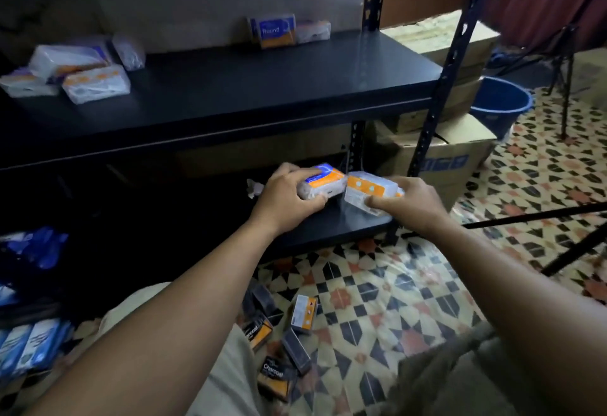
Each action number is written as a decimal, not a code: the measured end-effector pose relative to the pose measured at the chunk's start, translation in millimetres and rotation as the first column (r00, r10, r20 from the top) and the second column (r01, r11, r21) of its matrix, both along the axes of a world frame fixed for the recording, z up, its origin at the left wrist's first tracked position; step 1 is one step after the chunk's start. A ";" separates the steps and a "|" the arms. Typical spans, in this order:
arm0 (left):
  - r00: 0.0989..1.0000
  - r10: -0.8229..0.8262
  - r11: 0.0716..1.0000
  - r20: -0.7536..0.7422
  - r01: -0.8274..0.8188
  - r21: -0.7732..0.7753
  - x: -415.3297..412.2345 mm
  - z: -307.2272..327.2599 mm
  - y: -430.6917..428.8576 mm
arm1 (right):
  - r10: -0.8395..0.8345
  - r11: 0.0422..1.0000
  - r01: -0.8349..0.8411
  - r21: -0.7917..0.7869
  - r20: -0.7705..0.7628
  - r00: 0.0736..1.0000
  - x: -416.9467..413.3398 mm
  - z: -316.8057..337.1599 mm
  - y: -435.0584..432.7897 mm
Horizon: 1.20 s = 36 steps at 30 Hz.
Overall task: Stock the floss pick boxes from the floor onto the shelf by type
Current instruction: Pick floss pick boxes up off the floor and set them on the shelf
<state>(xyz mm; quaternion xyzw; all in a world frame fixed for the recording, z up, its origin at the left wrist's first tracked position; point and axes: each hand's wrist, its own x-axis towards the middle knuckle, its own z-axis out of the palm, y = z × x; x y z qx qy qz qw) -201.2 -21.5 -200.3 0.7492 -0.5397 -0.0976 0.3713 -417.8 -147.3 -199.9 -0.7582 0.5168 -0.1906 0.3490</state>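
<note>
My left hand (285, 195) grips a clear floss pick box with a blue and orange label (323, 180) over the low black shelf (328, 231). Beside it, my right hand (409, 201) holds a second clear box with an orange band (368, 190). The two boxes nearly touch. On the upper shelf (246, 87) a blue "Round" box (272, 32) stands at the back with a clear box (312, 31) next to it. Several clear boxes (75, 70) lie at the shelf's left end. Black "Charcoal" boxes (274, 373) and one white and orange box (304, 313) lie on the tiled floor.
Blue packets (29, 346) lie on the floor at the left. Cardboard cartons (440, 153) and a blue bucket (501, 103) stand right of the rack. Black tripod legs (538, 215) cross the floor at the right. A rack upright (440, 87) rises near my right hand.
</note>
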 end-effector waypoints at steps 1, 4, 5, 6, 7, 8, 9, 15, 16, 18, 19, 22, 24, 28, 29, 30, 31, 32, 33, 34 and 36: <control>1.000 -0.016 0.995 -0.020 0.018 0.103 0.4 -12.7 -2.7 | 0.008 0.999 -0.006 0.052 -0.038 0.999 -2.2 -12.6 -2.3; 0.993 -0.120 0.889 -0.022 0.117 0.442 0.7 -52.4 -12.3 | 0.071 0.985 -0.039 0.167 -0.184 0.980 -1.7 -46.0 -7.6; 0.986 -0.156 0.839 -0.051 0.159 0.520 -0.3 -66.1 -15.8 | 0.086 0.980 -0.040 0.197 -0.232 0.969 -0.4 -60.1 -9.5; 0.980 -0.183 0.785 -0.082 0.196 0.587 -2.0 -79.2 -19.1 | 0.103 0.972 -0.038 0.231 -0.276 0.956 0.9 -75.2 -11.2; 0.973 -0.209 0.727 -0.101 0.224 0.649 -4.3 -91.4 -22.2 | 0.131 0.962 -0.043 0.268 -0.317 0.940 1.2 -89.4 -11.8; 0.966 -0.230 0.673 -0.117 0.245 0.698 -6.5 -103.4 -24.7 | 0.162 0.951 -0.049 0.304 -0.358 0.920 0.5 -104.3 -12.8; 0.960 -0.241 0.631 -0.140 0.264 0.729 -8.5 -115.3 -26.8 | 0.195 0.941 -0.053 0.335 -0.405 0.893 -1.5 -117.6 -13.0; 0.964 -0.134 0.588 -0.229 0.263 0.764 -24.5 -185.5 -32.1 | 0.253 0.889 0.000 0.459 -0.491 0.834 -6.1 -172.3 -16.7; 0.968 -0.094 0.605 -0.232 0.241 0.759 -27.7 -197.6 -30.8 | 0.262 0.883 0.002 0.470 -0.497 0.827 -5.9 -181.1 -16.6; 0.970 -0.024 0.642 -0.242 0.201 0.740 -34.4 -216.8 -27.1 | 0.265 0.877 0.004 0.480 -0.491 0.830 -5.6 -195.8 -15.3; 0.969 0.005 0.655 -0.248 0.184 0.733 -37.3 -224.3 -25.7 | 0.261 0.876 0.008 0.482 -0.488 0.833 -5.6 -201.4 -14.9; 0.959 0.046 0.670 -0.280 0.178 0.721 -42.8 -243.3 -20.9 | 0.252 0.881 0.014 0.473 -0.494 0.832 -5.0 -215.0 -15.6; 0.953 0.048 0.651 -0.298 0.196 0.733 -43.9 -250.7 -16.9 | 0.256 0.884 0.001 0.468 -0.486 0.836 -4.0 -219.2 -16.9; 0.949 0.061 0.618 -0.308 0.207 0.758 -39.6 -258.0 -10.7 | 0.289 0.885 -0.042 0.464 -0.477 0.830 -1.5 -220.2 -17.1; 0.950 0.062 0.620 -0.305 0.203 0.758 -38.5 -256.7 -10.3 | 0.295 0.888 -0.054 0.457 -0.474 0.830 -1.1 -219.0 -16.4; 0.953 0.061 0.627 -0.298 0.196 0.754 -37.6 -253.6 -10.0 | 0.299 0.889 -0.065 0.453 -0.467 0.832 -1.0 -217.9 -15.7; 0.955 0.062 0.636 -0.292 0.188 0.748 -36.4 -250.3 -10.2 | 0.300 0.890 -0.073 0.450 -0.457 0.838 -1.0 -216.0 -15.0; 0.956 0.063 0.646 -0.288 0.181 0.741 -35.1 -246.2 -10.1 | 0.300 0.890 -0.081 0.448 -0.443 0.845 -0.7 -212.5 -13.8; 0.955 0.062 0.658 -0.288 0.178 0.732 -33.9 -241.1 -10.0 | 0.304 0.891 -0.093 0.444 -0.432 0.849 -0.4 -208.8 -12.6; 0.956 0.060 0.667 -0.289 0.177 0.723 -32.9 -234.9 -9.8 | 0.315 0.892 -0.111 0.439 -0.424 0.849 0.0 -204.0 -11.1; 0.956 0.052 0.681 -0.288 0.177 0.711 -30.6 -220.0 -9.4 | 0.345 0.891 -0.156 0.427 -0.411 0.844 1.9 -193.2 -9.1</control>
